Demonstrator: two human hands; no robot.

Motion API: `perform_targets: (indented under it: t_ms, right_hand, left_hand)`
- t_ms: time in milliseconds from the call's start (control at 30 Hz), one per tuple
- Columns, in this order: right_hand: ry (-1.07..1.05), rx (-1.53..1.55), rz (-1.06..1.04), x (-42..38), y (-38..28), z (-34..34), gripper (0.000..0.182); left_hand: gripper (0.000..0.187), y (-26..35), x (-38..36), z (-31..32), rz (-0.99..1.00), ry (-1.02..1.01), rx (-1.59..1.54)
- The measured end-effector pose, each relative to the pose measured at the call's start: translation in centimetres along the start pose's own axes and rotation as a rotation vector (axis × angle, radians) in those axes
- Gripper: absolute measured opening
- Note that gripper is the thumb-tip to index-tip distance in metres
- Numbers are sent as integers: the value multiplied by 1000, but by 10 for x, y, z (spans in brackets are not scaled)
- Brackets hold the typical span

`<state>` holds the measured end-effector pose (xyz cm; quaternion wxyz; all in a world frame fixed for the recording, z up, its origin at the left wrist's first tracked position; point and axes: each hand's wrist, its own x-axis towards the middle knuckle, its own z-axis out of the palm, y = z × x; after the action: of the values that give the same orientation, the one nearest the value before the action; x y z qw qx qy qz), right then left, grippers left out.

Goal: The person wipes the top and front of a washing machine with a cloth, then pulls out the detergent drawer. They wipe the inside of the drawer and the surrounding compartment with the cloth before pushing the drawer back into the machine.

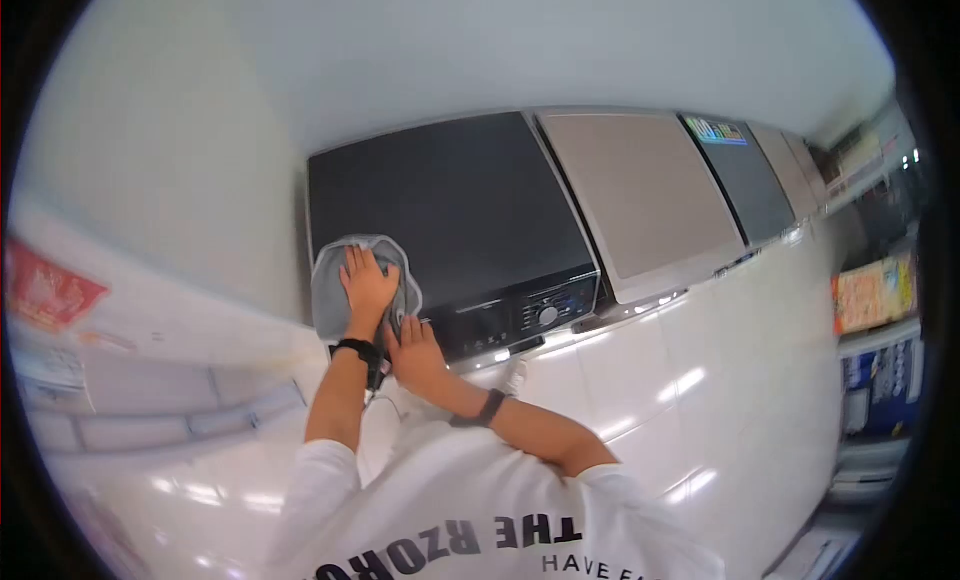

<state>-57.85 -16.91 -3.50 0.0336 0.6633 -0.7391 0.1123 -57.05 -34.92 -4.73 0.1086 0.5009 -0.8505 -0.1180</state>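
Note:
A grey cloth (330, 292) with a pale border lies bunched over the near left corner of a black-topped washing machine (450, 195). My left hand (370, 288) presses flat on the cloth, fingers spread; a black watch is on that wrist. Close beside it, my right hand (420, 362) is at the machine's front edge. A fold of the cloth runs between its thumb and bent fingers, though the fingertips are partly hidden. To the right of my hands is the control panel with a round knob (547, 316).
More machines, including one with a beige top (640, 185), stand in a row to the right. A pale wall (190, 160) rises close on the left. Boxes (875, 295) are stacked at the far right. Glossy floor tiles (640, 380) reflect light.

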Motion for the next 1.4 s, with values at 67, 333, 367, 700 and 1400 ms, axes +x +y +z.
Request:
perform_targets:
  t_ms: [67, 333, 367, 700, 1400]
  right_hand:
    - [-52, -8, -45, -4, 29, -1, 58]
    - [-67, 254, 164, -49, 201, -62, 38]
    - [-77, 267, 223, -62, 221, -70, 47]
    - [194, 232, 612, -110, 329, -67, 55]
    - [-155, 163, -48, 128, 78, -12, 34]
  left_hand:
    - [74, 28, 11, 11, 83, 30, -27]
    - [67, 217, 35, 77, 521, -46, -85]
    - [64, 243, 31, 80, 566, -52, -127]
    - [38, 318, 16, 155, 768, 156, -234]
    - [28, 19, -130, -45, 202, -150, -502]
